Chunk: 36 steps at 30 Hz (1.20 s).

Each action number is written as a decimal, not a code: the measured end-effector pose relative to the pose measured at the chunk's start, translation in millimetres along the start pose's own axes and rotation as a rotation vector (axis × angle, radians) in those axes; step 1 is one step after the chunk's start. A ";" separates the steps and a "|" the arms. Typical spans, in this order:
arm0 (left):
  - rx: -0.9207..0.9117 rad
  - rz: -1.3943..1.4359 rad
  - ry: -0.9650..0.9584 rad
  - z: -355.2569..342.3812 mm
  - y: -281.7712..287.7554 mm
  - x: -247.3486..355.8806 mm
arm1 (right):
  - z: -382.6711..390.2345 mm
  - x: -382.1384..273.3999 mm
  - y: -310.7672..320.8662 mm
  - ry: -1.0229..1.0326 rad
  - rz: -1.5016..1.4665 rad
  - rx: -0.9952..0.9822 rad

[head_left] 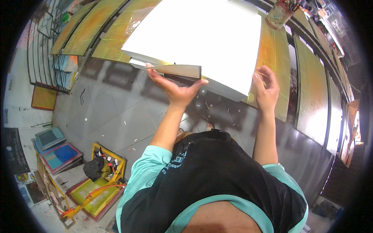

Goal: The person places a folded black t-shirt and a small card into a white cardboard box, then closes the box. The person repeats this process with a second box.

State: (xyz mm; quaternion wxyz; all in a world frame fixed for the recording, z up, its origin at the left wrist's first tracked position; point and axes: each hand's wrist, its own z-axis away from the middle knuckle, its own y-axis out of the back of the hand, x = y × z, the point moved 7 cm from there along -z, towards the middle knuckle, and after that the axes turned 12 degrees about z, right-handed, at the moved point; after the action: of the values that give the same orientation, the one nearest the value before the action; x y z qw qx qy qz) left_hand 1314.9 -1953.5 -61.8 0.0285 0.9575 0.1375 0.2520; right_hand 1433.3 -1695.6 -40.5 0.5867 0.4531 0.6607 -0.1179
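A tall stack of large white sheets (198, 39) lies in front of me on a yellow-green printing board. At its near edge, my left hand (175, 90) is closed from below around a thin, pale beige flat piece (180, 70). That piece tapers to the left and has a dark right end; its exact kind is unclear. The thumb presses near its right end, and the fingers reach its left end. Beside the stack's right edge is my right hand (268, 89), its fingers loosely curled, a gap between thumb and forefinger, nothing visible in them.
Slanted yellow-green boards (314, 89) line both sides. A tub of tools (279, 15) stands behind the stack at right. Framed screens (60, 155) and a yellow-framed tray (116, 161) of bottles and a black bag sit at lower left. Scraps dot the tiled floor (116, 101).
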 end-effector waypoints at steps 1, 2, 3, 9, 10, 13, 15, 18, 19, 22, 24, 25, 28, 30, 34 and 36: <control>-0.020 0.049 0.059 -2.4 -4.0 -2.3 | -1.5 -4.5 4.4 0.014 0.011 0.026; -0.045 0.095 0.107 -5.6 -6.4 -4.1 | -2.6 -7.5 4.9 0.027 0.009 0.055; -0.070 0.140 0.154 -9.6 -9.9 -7.5 | -3.8 -10.5 5.8 0.039 0.005 0.085; -0.185 -0.206 -0.100 -17.7 -26.2 12.4 | -6.6 -16.3 24.9 0.148 -0.068 0.126; -0.229 -0.227 -0.131 -19.3 -23.0 11.9 | -8.5 -14.7 26.9 0.156 -0.084 0.116; -0.348 -0.148 -0.152 -21.3 -25.4 11.4 | -11.6 -0.6 37.2 0.127 -0.113 0.139; -0.373 -0.138 -0.190 -25.0 -25.7 17.4 | -12.5 13.9 52.0 0.068 -0.153 0.176; -0.396 -0.112 -0.177 -25.3 -28.2 21.8 | -12.0 50.1 78.7 -0.022 -0.130 0.218; -0.413 -0.113 -0.164 -26.3 -31.2 23.7 | -12.3 63.9 87.2 -0.042 -0.123 0.237; -0.475 -0.174 -0.168 -27.2 -31.8 24.4 | -14.4 91.6 106.5 -0.115 -0.060 0.250; -0.444 -0.160 -0.137 -26.9 -35.4 33.0 | -17.4 107.2 113.0 -0.144 -0.015 0.240; -0.429 -0.155 -0.120 -27.8 -37.4 36.6 | -20.4 115.0 115.7 -0.158 0.007 0.233; -0.436 -0.177 -0.129 -26.2 -40.9 38.4 | -20.7 128.9 132.5 -0.175 -0.030 0.250; -0.428 -0.185 -0.131 -26.4 -41.5 40.6 | -23.5 133.3 141.4 -0.194 -0.018 0.250; -0.427 -0.149 -0.179 -29.2 -43.0 45.3 | -22.4 149.5 156.0 -0.225 -0.002 0.282; -0.422 -0.139 -0.186 -28.5 -43.4 42.4 | -24.1 158.7 156.4 -0.256 -0.125 0.270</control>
State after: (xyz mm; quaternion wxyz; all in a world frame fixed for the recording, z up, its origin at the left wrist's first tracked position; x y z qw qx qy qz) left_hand 1325.5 -1900.5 -22.2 0.2577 0.9377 0.1441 0.1833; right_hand 1548.2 -1518.1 -114.8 0.5913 0.4672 0.5856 -0.2985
